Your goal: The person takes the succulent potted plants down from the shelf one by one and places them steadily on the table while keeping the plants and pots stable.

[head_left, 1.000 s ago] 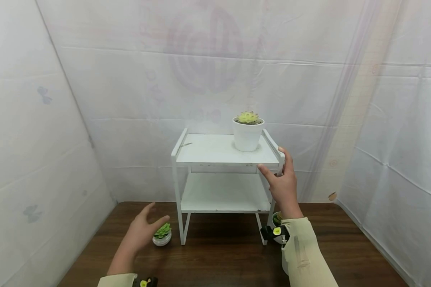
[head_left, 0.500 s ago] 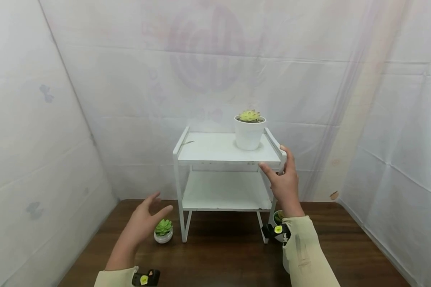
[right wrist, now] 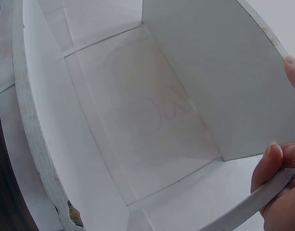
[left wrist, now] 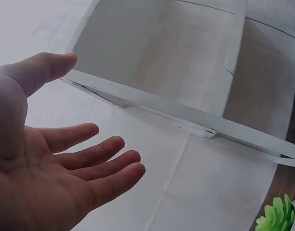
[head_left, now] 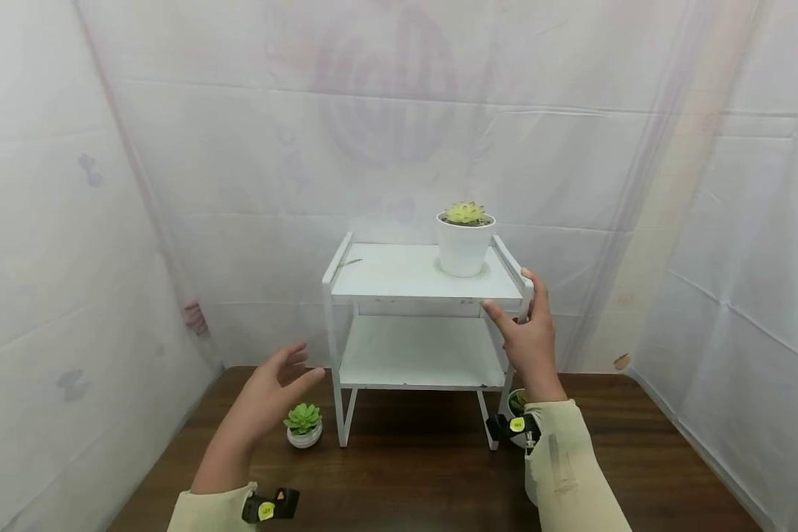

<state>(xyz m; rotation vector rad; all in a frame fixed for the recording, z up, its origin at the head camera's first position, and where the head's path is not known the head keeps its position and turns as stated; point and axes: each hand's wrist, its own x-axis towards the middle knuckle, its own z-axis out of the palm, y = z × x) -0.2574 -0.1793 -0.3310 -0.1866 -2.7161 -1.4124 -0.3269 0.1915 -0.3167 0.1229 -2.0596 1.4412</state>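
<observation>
A white two-tier shelf rack (head_left: 389, 271) stands on the dark wooden table. My right hand (head_left: 530, 346) grips its upper right front corner, the thumb on the front edge of the top board. In the right wrist view, curled fingers (right wrist: 266, 166) wrap round the post. My left hand (head_left: 269, 391) hovers left of the rack, fingers spread and loosely bent, holding nothing; its palm (left wrist: 36, 192) shows in the left wrist view. On the top board, toward the right, a yellow-green succulent sits in a white pot (head_left: 464, 250). The lower board (head_left: 422, 351) is bare.
A small green succulent (head_left: 304, 423) in a white ribbed pot stands on the table (head_left: 406, 488) by the rack's left leg. Another potted plant (head_left: 517, 403) is partly hidden behind my right wrist. White sheets (head_left: 239, 162) hang at the back and both sides.
My left hand has risen a little and moved slightly right, toward the rack's left post. My right hand keeps its grip on the corner. The whole view has shifted slightly.
</observation>
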